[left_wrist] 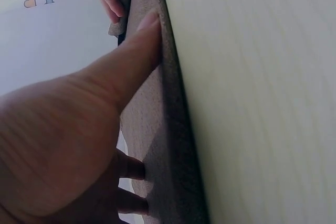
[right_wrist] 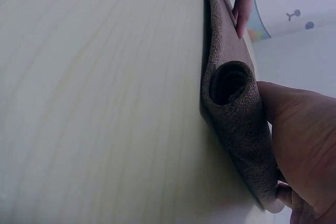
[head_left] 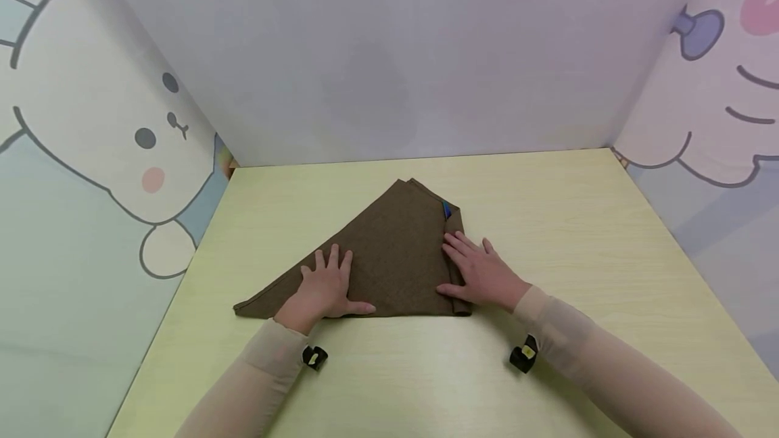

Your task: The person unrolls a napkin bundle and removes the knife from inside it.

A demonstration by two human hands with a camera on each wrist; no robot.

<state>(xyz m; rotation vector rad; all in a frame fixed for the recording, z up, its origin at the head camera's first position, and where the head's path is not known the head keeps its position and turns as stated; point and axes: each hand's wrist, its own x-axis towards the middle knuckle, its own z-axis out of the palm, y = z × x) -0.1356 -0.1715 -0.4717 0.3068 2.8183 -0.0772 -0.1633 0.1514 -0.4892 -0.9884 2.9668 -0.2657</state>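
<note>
A brown cloth [head_left: 395, 249], folded into a rough triangle, lies flat on the table with its long point to the left. Its right edge is turned over into a roll [right_wrist: 236, 114], whose hollow end shows in the right wrist view. A small blue patch [head_left: 447, 209] peeks out near the top of that roll. My left hand [head_left: 325, 288] rests spread on the cloth's left part, thumb [left_wrist: 137, 51] along the front edge. With fingers extended, my right hand [head_left: 483, 274] presses on the rolled edge; its fingertips lie on the cloth.
The pale wooden table [head_left: 578, 222] meets a plain back wall [head_left: 377, 73]. Side walls with cartoon prints stand at left [head_left: 91, 127] and right [head_left: 718, 107]. A small black device sits at each wrist, left [head_left: 314, 357] and right [head_left: 524, 354].
</note>
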